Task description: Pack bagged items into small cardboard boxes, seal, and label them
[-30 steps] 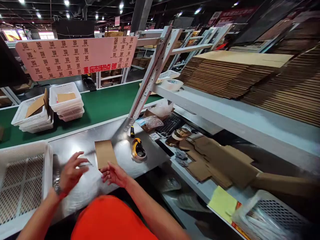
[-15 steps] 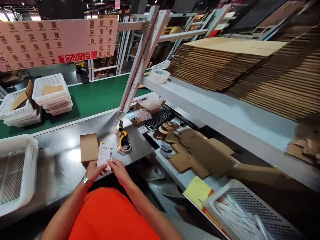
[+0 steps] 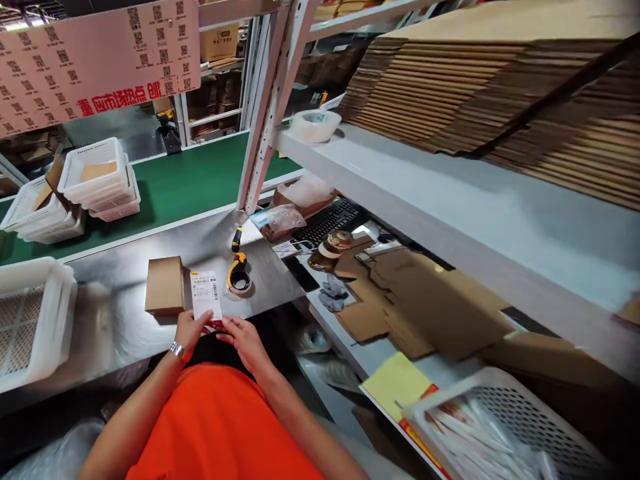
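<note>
My left hand (image 3: pixel 189 330) and my right hand (image 3: pixel 244 337) both pinch the lower edge of a white printed shipping label (image 3: pixel 205 295) at the near edge of the steel table (image 3: pixel 125 320). A small closed cardboard box (image 3: pixel 165 285) lies on the table just left of the label. A yellow and black tape dispenser (image 3: pixel 238 274) rests to the right of the label. A silver watch sits on my left wrist.
A white mesh basket (image 3: pixel 30 320) stands at the table's left. Stacked white baskets (image 3: pixel 103 179) sit on the green conveyor (image 3: pixel 200 180). Flat cardboard stacks (image 3: pixel 475 87) and a tape roll (image 3: pixel 314 125) fill the right shelf; a keyboard (image 3: pixel 333 220) and cardboard scraps lie below.
Both hands left the table surface beside the box and picked up the label. The view has tilted down and shifted right.
</note>
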### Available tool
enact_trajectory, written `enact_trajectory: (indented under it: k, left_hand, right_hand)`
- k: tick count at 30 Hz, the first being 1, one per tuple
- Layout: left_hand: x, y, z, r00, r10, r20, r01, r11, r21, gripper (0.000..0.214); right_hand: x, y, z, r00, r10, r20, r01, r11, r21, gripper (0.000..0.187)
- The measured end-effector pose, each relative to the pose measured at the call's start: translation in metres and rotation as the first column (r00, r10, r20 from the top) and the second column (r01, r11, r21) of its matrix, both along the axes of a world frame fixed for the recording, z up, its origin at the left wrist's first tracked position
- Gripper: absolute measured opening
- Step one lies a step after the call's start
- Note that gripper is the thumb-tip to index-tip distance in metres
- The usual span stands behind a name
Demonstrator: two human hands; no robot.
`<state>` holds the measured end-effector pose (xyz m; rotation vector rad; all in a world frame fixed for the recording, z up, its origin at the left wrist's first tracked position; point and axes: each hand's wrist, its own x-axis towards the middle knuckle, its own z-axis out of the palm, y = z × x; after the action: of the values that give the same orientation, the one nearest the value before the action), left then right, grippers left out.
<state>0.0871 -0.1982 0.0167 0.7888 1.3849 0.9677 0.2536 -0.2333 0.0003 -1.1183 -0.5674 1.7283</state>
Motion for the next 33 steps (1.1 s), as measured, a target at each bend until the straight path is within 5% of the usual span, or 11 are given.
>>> enact_trajectory:
  k: [8, 16, 20, 22, 27, 31, 33]
  left_hand:
    - [0.03, -0.006, -0.008, 0.999, 0.031, 0.015, -0.03, 0.998, -0.061, 0.047]
    - [0.022, -0.013, -0.032, 0.986, -0.104, -0.128, 0.095, 0.993, -0.071, 0.053]
    - [0.007, -0.018, -0.039, 0.894, -0.011, -0.449, 0.075, 0.989, 0.124, 0.061]
    - [-0.003, -0.021, -0.036, 0.868, -0.026, -0.497, 0.178, 0.949, 0.262, 0.056]
    - [-0.024, -0.024, -0.023, 0.892, -0.24, -0.382, 0.365, 0.881, 0.299, 0.049]
    - [-0.045, -0.017, -0.022, 0.927, -0.204, -0.315, 0.274, 0.941, 0.197, 0.049]
    - [-0.056, -0.009, -0.025, 0.977, -0.107, -0.186, 0.132, 0.983, 0.126, 0.043]
  right_hand:
    - [0.032, 0.002, -0.002, 0.997, 0.024, 0.077, -0.024, 1.0, 0.001, 0.057]
    - [0.032, 0.008, -0.004, 0.973, 0.051, 0.226, -0.06, 0.998, 0.03, 0.069]
    - [0.02, 0.013, -0.007, 0.96, 0.056, 0.274, -0.073, 0.996, 0.054, 0.067]
    - [0.012, 0.016, -0.008, 0.953, 0.069, 0.294, -0.095, 0.993, 0.075, 0.063]
    - [-0.013, 0.024, -0.01, 0.927, 0.15, 0.345, -0.208, 0.968, 0.137, 0.056]
    - [-0.036, 0.03, -0.013, 0.911, 0.2, 0.36, -0.256, 0.96, 0.115, 0.049]
    - [-0.048, 0.033, -0.016, 0.937, 0.224, 0.269, -0.254, 0.963, 0.084, 0.046]
